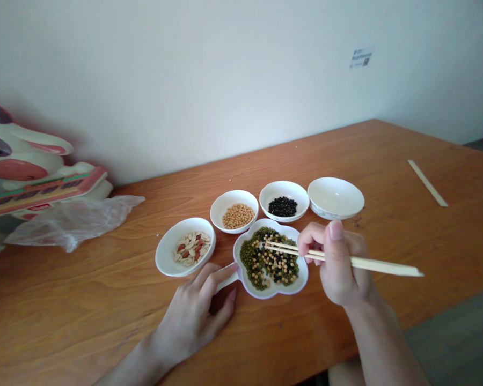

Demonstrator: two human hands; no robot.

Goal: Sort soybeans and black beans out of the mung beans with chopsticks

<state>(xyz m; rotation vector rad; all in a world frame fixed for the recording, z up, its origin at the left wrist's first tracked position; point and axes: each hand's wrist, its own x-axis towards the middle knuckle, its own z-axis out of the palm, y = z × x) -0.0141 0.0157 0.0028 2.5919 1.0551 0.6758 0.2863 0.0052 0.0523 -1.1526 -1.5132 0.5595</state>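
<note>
My right hand grips a pair of chopsticks, their tips down among mixed beans in a flower-shaped dish. Green, black and pale yellow beans lie together in it. Closed around the dish's white handle is my left hand. Behind the dish stand a bowl of yellow beans, a bowl of black beans and a white bowl with nothing in it. To the left, another bowl contains pale seeds and a few reddish peanuts. Whether the tips pinch a bean is too small to tell.
A paper chopstick sleeve or stick lies at the right of the wooden table. At the left are a clear plastic bag and a cow-shaped toy keyboard. A wall rises behind the table.
</note>
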